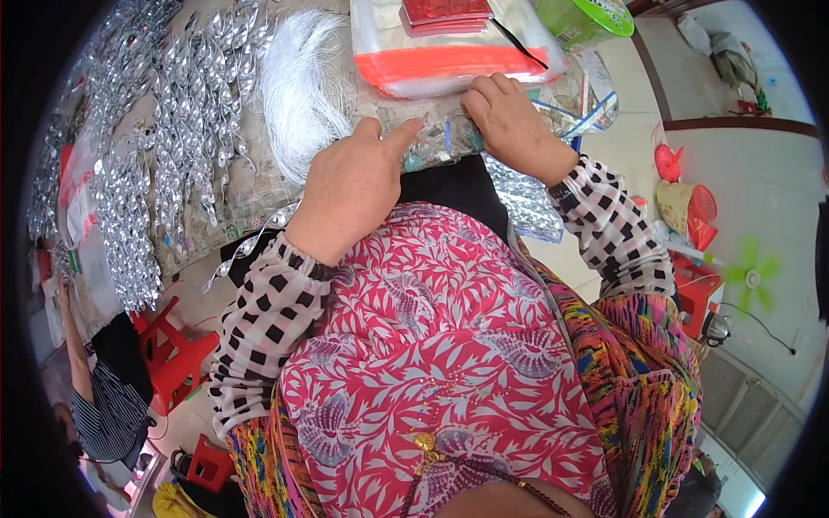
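My left hand is over the near edge of the table, its fingers mostly curled under and one digit pointing right. What those fingers hold, if anything, is hidden. A twisted silver foil strand comes out beside the left wrist and hangs past the table edge; I cannot tell if it is gripped. To the right, my right hand has its fingers bent down at the table, close to a stack of clear plastic bags with a red band. Anything between its fingertips is too small or hidden to make out.
A bundle of white strings and many silver twisted strands cover the left of the table. Red packets top the bags beside a green tub. Red stools and another person's arm are at left.
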Demonstrator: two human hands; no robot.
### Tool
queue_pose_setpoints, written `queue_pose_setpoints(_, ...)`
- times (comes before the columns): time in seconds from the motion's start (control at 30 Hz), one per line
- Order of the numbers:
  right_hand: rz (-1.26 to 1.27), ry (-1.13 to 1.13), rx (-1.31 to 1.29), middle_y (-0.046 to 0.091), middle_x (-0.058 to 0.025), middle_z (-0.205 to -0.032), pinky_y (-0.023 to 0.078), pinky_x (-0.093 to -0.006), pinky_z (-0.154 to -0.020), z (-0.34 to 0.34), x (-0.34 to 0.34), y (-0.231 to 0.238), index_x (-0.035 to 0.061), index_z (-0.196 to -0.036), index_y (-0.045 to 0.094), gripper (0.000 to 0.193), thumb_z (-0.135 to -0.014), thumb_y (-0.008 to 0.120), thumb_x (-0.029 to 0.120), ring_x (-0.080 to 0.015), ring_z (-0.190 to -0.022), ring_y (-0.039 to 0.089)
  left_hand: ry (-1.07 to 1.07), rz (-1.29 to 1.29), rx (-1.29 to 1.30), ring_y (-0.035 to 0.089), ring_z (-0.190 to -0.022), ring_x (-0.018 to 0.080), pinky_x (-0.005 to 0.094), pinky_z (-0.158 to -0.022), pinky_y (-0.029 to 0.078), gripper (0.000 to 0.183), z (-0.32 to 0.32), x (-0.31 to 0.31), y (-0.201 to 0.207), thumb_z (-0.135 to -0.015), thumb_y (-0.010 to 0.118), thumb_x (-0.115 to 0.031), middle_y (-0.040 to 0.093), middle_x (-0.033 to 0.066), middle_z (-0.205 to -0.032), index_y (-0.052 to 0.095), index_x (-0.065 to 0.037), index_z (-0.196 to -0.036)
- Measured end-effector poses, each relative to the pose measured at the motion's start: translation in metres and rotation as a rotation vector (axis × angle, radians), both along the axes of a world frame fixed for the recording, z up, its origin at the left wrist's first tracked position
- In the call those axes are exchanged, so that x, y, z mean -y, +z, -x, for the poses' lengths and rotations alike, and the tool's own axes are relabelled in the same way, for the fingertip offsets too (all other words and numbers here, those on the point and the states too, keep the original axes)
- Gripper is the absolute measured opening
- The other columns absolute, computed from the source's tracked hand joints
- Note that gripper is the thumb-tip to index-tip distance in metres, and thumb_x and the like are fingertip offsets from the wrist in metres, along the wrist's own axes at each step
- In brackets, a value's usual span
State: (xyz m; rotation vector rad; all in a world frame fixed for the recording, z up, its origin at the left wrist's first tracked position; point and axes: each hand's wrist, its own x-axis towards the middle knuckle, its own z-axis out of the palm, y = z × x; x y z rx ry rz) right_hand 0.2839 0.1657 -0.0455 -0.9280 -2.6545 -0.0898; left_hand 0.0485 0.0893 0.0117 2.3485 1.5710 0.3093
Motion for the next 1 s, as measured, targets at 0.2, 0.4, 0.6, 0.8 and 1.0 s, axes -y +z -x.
queue_pose_setpoints(0.2,0.099,-0.001,-0.291,0.052,-0.0158,-0.085,0.041,-0.0434,-0.074,-0.006,-0.001,-0.009,0.0012,-0.088,0.049,0.017,-0.074,0.055,-0.005,-0.0361,-0.082,0.051,0.045,0.054,0.083,0.063,-0.073,0.035,0.0443,-0.066,0.052,0.037,0.005,-0.001,-0.002,-0.087,0.053,-0.011,0.059,0.016,-0.087,0.06,-0.016,-0.122)
queue_pose_setpoints(0.4,0.215,-0.063,-0.412,0.051,-0.017,-0.082,0.041,-0.0438,-0.072,-0.005,-0.001,-0.004,0.0006,-0.086,0.049,0.012,-0.077,0.053,-0.006,-0.0371,-0.081,0.052,0.079,0.136,0.249,0.062,-0.078,0.0333,0.0428,-0.071,0.05,0.035,0.011,-0.003,-0.003,-0.088,0.053,-0.012,0.058,0.0138,-0.086,0.06,-0.015,-0.123)
queue_pose_setpoints(0.6,0.099,-0.035,-0.317,0.052,-0.0166,-0.083,0.041,-0.0434,-0.073,-0.002,-0.001,0.015,0.0004,-0.088,0.048,0.021,-0.07,0.051,-0.011,-0.0371,-0.082,0.051,0.062,0.229,0.476,0.06,-0.08,0.0296,0.038,-0.072,0.048,0.035,0.039,0.003,-0.02,-0.091,0.052,-0.011,0.061,0.0135,-0.089,0.059,-0.012,-0.125)
queue_pose_setpoints(0.8,0.119,0.111,-0.322,0.051,-0.0158,-0.084,0.04,-0.0424,-0.072,0.027,0.003,0.027,0.0011,-0.089,0.047,0.026,-0.067,0.05,-0.013,-0.0365,-0.083,0.051,0.315,0.766,0.615,0.055,-0.078,0.0089,0.0251,-0.074,0.046,0.033,0.075,0.029,-0.001,-0.095,0.052,-0.014,0.06,0.0014,-0.088,0.058,-0.006,-0.126)
queue_pose_setpoints(1.0,0.251,0.353,-0.332,0.05,-0.0145,-0.083,0.04,-0.0418,-0.072,0.081,0.02,0.054,0.0016,-0.088,0.046,0.022,-0.07,0.053,-0.01,-0.0356,-0.081,0.049,0.222,0.88,0.846,0.052,-0.08,0.0059,0.0202,-0.077,0.043,0.027,0.123,0.071,-0.01,-0.095,0.058,-0.02,0.058,-0.0032,-0.085,0.063,0.0,-0.112)
